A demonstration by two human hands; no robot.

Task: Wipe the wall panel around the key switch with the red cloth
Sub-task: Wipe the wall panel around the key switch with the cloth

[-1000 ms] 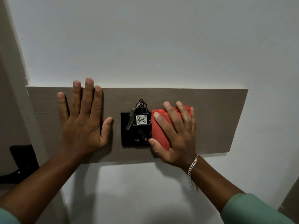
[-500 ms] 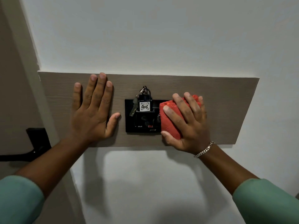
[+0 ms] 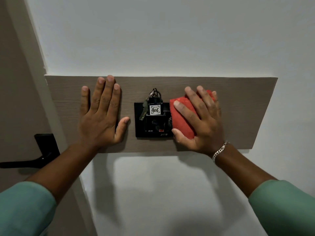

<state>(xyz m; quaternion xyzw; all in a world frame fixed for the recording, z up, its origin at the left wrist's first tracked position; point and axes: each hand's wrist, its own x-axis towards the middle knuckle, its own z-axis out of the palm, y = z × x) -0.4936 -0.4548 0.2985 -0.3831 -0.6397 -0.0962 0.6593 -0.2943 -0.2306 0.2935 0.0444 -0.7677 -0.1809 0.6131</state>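
While bracing flat and open with left hand (image 3: pixel 100 116) at nine o'clock of key switch (image 3: pixel 152 120), pressing folded red cloth (image 3: pixel 181 120) under right hand (image 3: pixel 202 121) onto wall panel (image 3: pixel 238 109) at three o'clock, presumably for firm wiping.

There is a single view, from a camera worn on the person's head. It faces a white wall (image 3: pixel 170 40) almost square on and close up, at arm's reach, tilted slightly upward so the wall panel (image 3: pixel 238 108) sits across the middle of the frame. The wide lens bends the panel's ends inward toward the bottom. Both forearms enter from the lower corners, the left hand (image 3: pixel 102 116) and right hand (image 3: pixel 202 123) reaching the panel. A door handle (image 3: pixel 34 159) shows at the left edge.
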